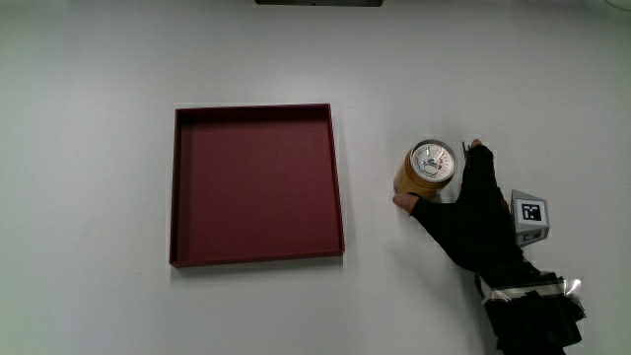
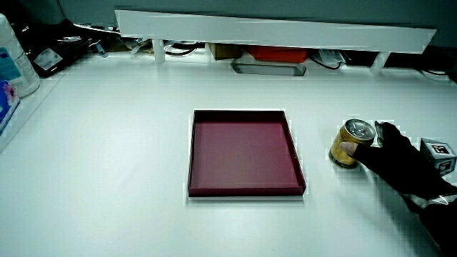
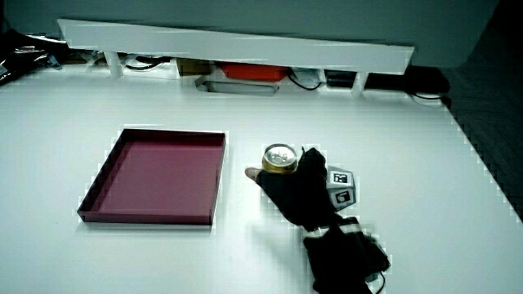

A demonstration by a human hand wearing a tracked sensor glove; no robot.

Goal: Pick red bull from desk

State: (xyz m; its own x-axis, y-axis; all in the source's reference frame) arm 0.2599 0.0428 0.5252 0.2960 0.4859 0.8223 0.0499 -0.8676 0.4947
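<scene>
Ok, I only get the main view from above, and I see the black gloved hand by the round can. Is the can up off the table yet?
Observer: No. In both side views the gold metal can stands upright with its base on the white table. The hand is wrapped round its side.
Operator: Is the tray deep?
Observer: Shallow. In a side view the wall of the dark red square tray is much lower than the can.
Operator: What else is there?
Observer: A low white partition runs along the table's edge, farther from the person than the tray.
</scene>
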